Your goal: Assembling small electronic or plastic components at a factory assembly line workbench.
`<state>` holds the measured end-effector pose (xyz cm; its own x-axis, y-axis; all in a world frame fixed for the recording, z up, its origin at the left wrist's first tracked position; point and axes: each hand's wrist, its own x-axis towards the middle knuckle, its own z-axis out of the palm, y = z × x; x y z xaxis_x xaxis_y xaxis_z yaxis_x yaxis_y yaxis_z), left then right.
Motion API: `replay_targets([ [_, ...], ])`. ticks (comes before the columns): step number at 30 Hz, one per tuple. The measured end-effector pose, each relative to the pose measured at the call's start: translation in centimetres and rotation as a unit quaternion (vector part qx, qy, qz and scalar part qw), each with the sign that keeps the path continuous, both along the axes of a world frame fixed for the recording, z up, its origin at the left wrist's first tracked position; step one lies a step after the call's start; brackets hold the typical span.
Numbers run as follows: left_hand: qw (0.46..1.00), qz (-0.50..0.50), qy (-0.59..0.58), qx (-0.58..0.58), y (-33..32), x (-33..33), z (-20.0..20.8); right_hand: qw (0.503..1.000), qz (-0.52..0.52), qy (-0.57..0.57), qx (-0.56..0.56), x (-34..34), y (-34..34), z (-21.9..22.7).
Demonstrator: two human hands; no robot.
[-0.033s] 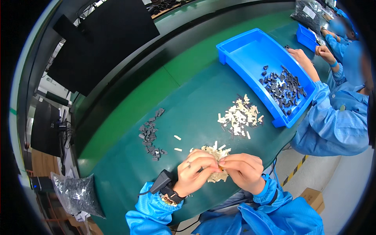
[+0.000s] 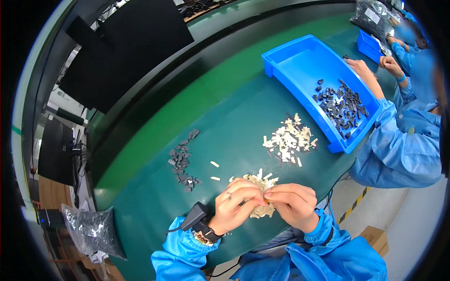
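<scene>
My left hand (image 2: 239, 202) and my right hand (image 2: 294, 203) meet fingertip to fingertip at the near edge of the green table (image 2: 225, 138). Both are closed in a pinch. A tiny orange bit shows between the fingertips, but what they hold is mostly hidden. Right beneath them lies a heap of cream-coloured strips (image 2: 262, 212), partly covered by my fingers. Two loose cream strips (image 2: 214, 164) rest to the left of the heap. Farther left is a curved row of small black plastic pieces (image 2: 180, 159). Beyond my right hand spreads a pile of pale and dark strips (image 2: 289, 139).
A blue tray (image 2: 287, 79) holding many black pieces stands at the far right. Beside it a co-worker in a blue sleeve (image 2: 391, 145) reaches over its edge. A clear bag of dark parts (image 2: 96, 234) sits at the left. A smaller blue bin (image 2: 369, 46) stands farther back.
</scene>
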<state>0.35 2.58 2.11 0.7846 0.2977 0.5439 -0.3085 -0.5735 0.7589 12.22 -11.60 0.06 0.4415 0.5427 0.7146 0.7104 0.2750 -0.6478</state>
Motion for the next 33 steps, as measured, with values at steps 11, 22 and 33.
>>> replay_targets([
  [11, 0.968, -0.079, 0.232, 0.051, 1.9, -0.3, 2.4, 0.972, -0.021, 0.226, -0.063, 1.7, -0.8, -0.5],
  [22, 0.951, 0.005, 0.274, 0.142, 5.8, -0.8, 4.8, 0.944, -0.001, 0.316, -0.097, 1.5, -0.6, -1.0],
  [33, 0.818, 0.297, 0.393, 0.297, 11.2, -4.8, 4.7, 0.934, 0.006, 0.344, -0.095, 1.4, -0.7, -0.9],
])
